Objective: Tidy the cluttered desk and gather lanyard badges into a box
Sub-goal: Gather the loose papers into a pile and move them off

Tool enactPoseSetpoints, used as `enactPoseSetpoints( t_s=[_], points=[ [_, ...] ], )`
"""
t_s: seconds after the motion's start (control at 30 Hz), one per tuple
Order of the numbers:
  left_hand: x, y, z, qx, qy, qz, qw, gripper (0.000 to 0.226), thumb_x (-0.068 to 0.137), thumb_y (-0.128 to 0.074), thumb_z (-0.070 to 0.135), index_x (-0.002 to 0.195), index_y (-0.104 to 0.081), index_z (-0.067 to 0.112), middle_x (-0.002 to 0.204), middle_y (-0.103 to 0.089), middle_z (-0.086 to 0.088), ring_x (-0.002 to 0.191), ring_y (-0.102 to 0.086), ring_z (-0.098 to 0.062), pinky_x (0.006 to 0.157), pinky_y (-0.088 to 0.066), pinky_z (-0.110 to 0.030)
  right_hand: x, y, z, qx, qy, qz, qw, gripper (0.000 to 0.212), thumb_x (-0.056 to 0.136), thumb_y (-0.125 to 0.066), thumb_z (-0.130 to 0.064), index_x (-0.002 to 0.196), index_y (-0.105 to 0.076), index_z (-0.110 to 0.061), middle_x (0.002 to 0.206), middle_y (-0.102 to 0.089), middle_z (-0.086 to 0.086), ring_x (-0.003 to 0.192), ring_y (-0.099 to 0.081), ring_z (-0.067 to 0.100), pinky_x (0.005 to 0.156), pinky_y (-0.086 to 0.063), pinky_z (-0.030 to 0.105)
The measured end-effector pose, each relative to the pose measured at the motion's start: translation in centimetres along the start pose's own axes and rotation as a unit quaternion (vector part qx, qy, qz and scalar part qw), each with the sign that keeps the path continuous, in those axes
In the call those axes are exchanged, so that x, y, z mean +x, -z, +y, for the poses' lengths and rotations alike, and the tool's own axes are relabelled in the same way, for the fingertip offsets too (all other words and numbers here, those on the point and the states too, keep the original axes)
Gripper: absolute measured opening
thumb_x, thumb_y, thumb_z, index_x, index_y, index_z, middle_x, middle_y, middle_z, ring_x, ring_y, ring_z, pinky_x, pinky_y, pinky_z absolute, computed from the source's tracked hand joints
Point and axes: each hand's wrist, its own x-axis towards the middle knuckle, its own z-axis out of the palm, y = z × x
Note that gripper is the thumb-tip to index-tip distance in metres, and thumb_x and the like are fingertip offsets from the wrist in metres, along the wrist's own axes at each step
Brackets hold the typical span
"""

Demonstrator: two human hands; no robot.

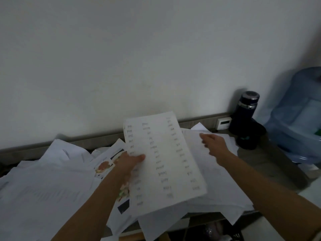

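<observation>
- My left grip (130,161) is clamped on a white paper sheet with rows of small print (166,164). My thumb is on top, and the sheet is tilted.
- The sheet is above a messy pile of loose white papers (52,185).
- My right grip (214,145) is apart, with blurry fingers stretched out over the pile. I cannot tell if it touches the papers.
- The pile covers most of the grey tabletop (271,164).
- A paper with colour food pictures (104,166) lies in the pile, just beside my left wrist.
- A dark round bottle with a silver ring (246,117) stands at the back right by the wall, near a big blue water jug (298,115).
</observation>
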Motion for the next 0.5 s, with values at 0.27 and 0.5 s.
enactPoseSetpoints(
  t_s=[0.27,0.5],
  points=[
    [0.6,-1.5,-7.3,0.031,0.102,0.054,0.993,0.046,0.082,-0.073,0.007,0.124,-0.057,-0.003,0.120,-0.062,-0.022,0.104,-0.060,-0.041,0.087,-0.053,-0.049,2.0,8.3,5.4,0.023,-0.177,0.119,0.977,0.068,0.081,-0.077,-0.022,0.138,-0.043,-0.005,0.118,-0.051,0.012,0.096,-0.052,0.029,0.077,-0.048,0.041],
    [0.5,-1.5,-7.2,0.016,0.101,0.052,0.993,0.041,0.082,-0.072,0.007,0.120,-0.060,-0.001,0.117,-0.065,-0.020,0.105,-0.061,-0.040,0.095,-0.049,-0.057,1.2,6.0,5.7,0.003,-0.180,-0.011,0.984,0.049,0.079,-0.079,-0.019,0.116,-0.051,-0.003,0.103,-0.062,0.010,0.082,-0.061,0.024,0.057,-0.053,0.029]
  ],
)
